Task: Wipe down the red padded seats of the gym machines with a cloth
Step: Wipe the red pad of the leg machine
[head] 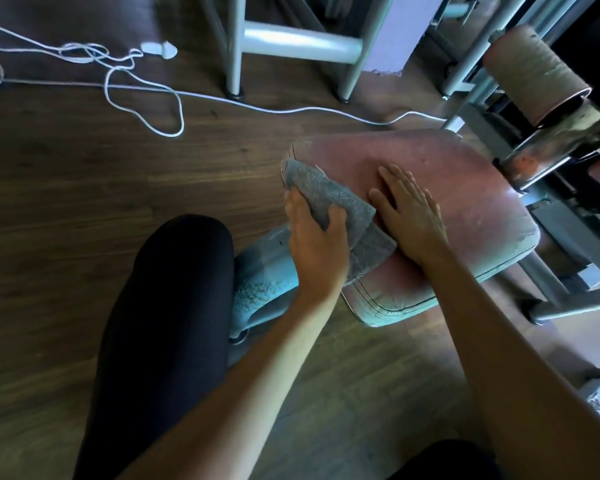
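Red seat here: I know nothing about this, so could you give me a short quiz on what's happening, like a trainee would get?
1. True or false: the left hand holds the grey cloth on the red seat.
2. The right hand is: A) flat on the seat, B) raised in the air, C) curled round a metal leg.
3. Fill in: the white cable lies on the wooden ____.
Key: 1 true; 2 A; 3 floor.
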Tool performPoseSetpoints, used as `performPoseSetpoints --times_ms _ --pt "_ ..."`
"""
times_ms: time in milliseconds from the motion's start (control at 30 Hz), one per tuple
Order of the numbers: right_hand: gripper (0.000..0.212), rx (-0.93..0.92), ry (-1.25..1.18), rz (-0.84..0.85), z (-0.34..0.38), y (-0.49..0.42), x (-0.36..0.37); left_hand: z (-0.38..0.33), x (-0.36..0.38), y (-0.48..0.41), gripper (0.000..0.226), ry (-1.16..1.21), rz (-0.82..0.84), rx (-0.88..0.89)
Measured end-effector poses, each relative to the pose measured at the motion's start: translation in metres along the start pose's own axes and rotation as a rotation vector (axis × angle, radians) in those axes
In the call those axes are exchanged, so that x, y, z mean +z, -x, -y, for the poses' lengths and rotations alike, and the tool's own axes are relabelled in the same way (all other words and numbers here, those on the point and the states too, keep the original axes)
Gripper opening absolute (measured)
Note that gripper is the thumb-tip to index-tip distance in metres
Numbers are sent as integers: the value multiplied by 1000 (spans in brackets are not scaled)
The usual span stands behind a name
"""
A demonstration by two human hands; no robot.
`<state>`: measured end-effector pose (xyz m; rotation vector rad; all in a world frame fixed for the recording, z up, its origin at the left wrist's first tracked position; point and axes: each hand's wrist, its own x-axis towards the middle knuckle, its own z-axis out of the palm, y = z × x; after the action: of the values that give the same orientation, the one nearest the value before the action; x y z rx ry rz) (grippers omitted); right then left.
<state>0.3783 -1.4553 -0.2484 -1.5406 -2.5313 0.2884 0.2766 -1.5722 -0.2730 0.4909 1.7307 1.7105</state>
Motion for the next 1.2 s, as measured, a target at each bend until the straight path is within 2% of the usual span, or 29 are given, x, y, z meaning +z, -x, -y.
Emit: performPoseSetpoints --times_ms 67,167,333,500,667,767,867,967,1067,1133,1200 --pt "55 4 4 -9 1 1 -1 2 0 30 69 53 24 -26" --pt "55 12 12 0 3 3 -2 7 -4 76 71 102 68 -22" --pt "55 2 -1 -2 3 3 -2 -8 -1 -5 78 -31 44 -10" --pt "56 -19 -43 -36 1 7 -2 -7 0 -8 77 -178 76 83" --pt "56 135 -74 -122 -2 9 0 -16 5 -12 73 -534 90 185" --pt "54 154 -102 -132 0 9 0 -21 8 -22 76 -954 119 370" --pt "48 157 -136 -178 2 7 -1 -35 16 -38 89 -1310 248 524" --pt "42 199 -191 -220 2 0 -6 -44 31 -60 77 -1438 464 654" --pt "35 311 -288 -258 1 -13 -12 -47 45 -85 82 -1431 639 792" --pt "33 398 -296 -322 -1 -29 -14 -45 52 -104 92 -1370 742 925" --pt "33 507 -281 -350 0 -46 -15 -43 56 -122 93 -1310 858 1019"
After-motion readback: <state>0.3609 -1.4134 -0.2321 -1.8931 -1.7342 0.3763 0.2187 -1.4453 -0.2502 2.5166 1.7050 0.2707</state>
